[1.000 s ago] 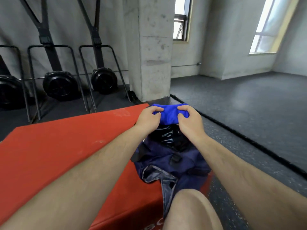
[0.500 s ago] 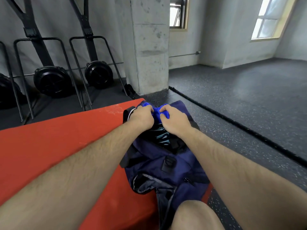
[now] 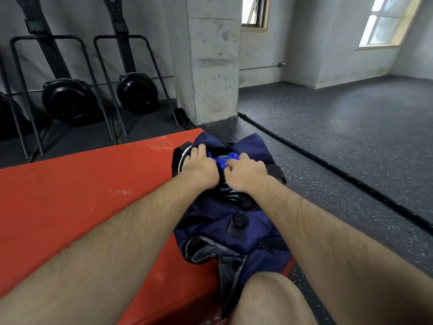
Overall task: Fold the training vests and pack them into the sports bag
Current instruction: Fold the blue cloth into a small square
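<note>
A navy sports bag (image 3: 222, 226) lies open on the right end of a red padded mat (image 3: 82, 195). A folded bright blue training vest (image 3: 226, 160) sits down inside the bag's opening, mostly hidden between my hands. My left hand (image 3: 199, 167) holds the vest's left side, fingers curled into the opening. My right hand (image 3: 246, 172) holds its right side, fingers bent over the fabric. Dark lining and a striped item show just below my hands.
A concrete pillar (image 3: 210, 66) stands behind the bag. Black exercise machines (image 3: 68, 99) line the wall at the back left. A thick black rope (image 3: 328, 167) runs along the speckled rubber floor on the right. My bare knee (image 3: 269, 301) is at the bottom.
Both hands have pushed the blue vest from above the bag down into its opening. The vest has gone from fully visible to mostly hidden.
</note>
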### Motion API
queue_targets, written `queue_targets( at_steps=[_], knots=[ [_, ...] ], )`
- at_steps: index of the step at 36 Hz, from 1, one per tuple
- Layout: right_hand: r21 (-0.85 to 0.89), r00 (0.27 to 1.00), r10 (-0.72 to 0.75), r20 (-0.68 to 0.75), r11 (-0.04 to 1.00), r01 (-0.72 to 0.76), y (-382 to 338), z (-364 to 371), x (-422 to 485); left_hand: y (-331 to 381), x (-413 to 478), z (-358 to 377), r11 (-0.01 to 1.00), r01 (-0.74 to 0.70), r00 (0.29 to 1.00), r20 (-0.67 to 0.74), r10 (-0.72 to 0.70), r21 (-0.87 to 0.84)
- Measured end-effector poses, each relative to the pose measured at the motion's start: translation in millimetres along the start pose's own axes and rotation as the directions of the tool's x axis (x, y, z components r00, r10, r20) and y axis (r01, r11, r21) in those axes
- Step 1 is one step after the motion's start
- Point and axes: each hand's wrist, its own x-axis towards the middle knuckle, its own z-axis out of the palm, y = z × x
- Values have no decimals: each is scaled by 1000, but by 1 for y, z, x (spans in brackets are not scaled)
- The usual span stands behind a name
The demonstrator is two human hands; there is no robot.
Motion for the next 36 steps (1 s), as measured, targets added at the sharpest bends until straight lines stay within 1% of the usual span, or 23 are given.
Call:
queue_targets(
  at_steps=[1, 5, 7, 9, 12, 14, 16, 18, 20, 21, 22, 23, 24, 26, 29, 31, 32, 34, 36],
  knots=[
    [-24, 1000, 9, -3, 1000, -9, -3, 2, -2, 0, -1, 1, 1000, -16, 1000, 7, 15, 17],
    [-85, 998, 50, -25, 995, -52, -10, 11, -5, 1, -6, 0, 994, -63, 992, 116, 53, 88],
    [-95, 998, 64, -6, 993, -64, -12, 10, -4, 3, -13, -2, 987, -85, 989, 134, 66, 137],
    [-104, 997, 75, 33, 992, -71, -11, 6, 0, 5, -19, -5, 985, -93, 989, 124, 75, 144],
    [-110, 990, 95, 99, 990, -84, -9, 1, 7, 8, -30, -14, 988, -132, 991, 27, 131, 79],
    [-99, 988, 95, 121, 992, -83, -8, 0, 9, 7, -37, -20, 979, -191, 975, -103, 198, 75],
    [-52, 993, 71, 98, 996, -66, -4, 1, 6, 3, -43, -22, 962, -237, 929, -258, 265, 133],
    [87, 998, 27, 52, 996, -32, 3, 2, -2, -3, -49, -19, 962, -227, 891, -366, 269, 152],
    [288, 998, -1, -56, 958, 17, 11, 3, -13, -7, -53, -17, 976, -182, 891, -399, 216, 122],
    [373, 990, 10, -138, 927, 42, 15, 4, -20, -8, -54, -17, 980, -166, 902, -384, 198, 113],
    [416, 976, 45, -215, 908, 50, 19, 5, -26, -8, -53, -17, 979, -167, 913, -355, 199, 119],
    [410, 960, 90, -265, 912, 27, 24, 6, -31, -6, -52, -16, 974, -184, 922, -321, 219, 136],
    [365, 947, 136, -290, 931, -22, 28, 9, -35, -4, -50, -15, 965, -212, 925, -287, 249, 153],
    [258, 935, 219, -278, 955, -147, 36, 15, -41, 5, -46, -13, 947, -266, 924, -231, 304, 179],
    [200, 940, 305, -152, 941, -273, 45, 21, -46, 19, -38, -8, 928, -320, 927, -139, 348, 193],
    [137, 950, 304, -73, 946, -293, 49, 25, -47, 28, -32, -7, 933, -344, 934, -62, 351, 107],
    [94, 953, 295, -64, 953, -288, 50, 26, -48, 32, -30, -8, 938, -343, 938, -32, 345, 51],
    [-9, 961, 261, -91, 965, -263, 51, 28, -48, 37, -29, -8, 947, -323, 947, 2, 323, -1],
    [-72, 966, 229, -122, 968, -239, 53, 29, -46, 41, -30, -7, 950, -313, 950, 15, 313, 6]
  ],
)
